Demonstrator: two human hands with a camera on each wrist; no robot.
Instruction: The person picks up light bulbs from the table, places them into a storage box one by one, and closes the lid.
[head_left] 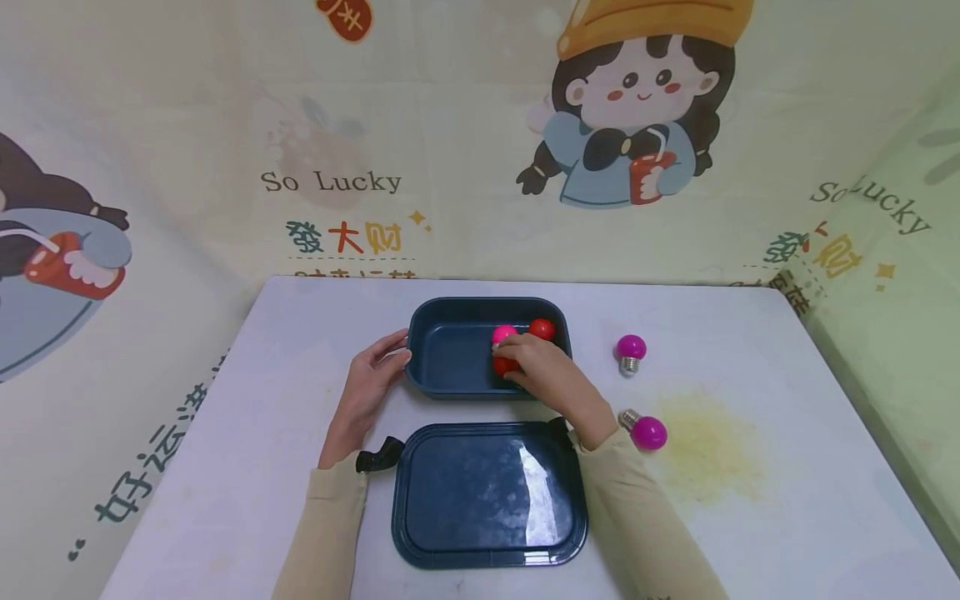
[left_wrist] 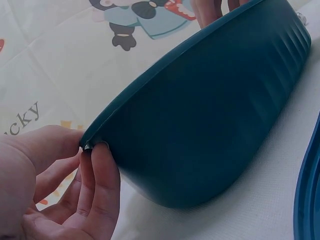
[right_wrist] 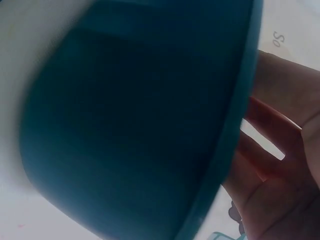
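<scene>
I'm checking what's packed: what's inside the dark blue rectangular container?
A round pink object, a round red object and a second red object, partly covered by the right hand. Anything beneath that hand is hidden.

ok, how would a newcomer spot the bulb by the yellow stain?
On the white table, find the dark blue lid. Right of it, past the right sleeve, a purple bulb lies at the edge of the yellow stain. Its metal base points left, while the other loose bulb has its base toward the viewer.

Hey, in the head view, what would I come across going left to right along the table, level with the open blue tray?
Left hand → open blue tray → upper purple bulb.
</scene>
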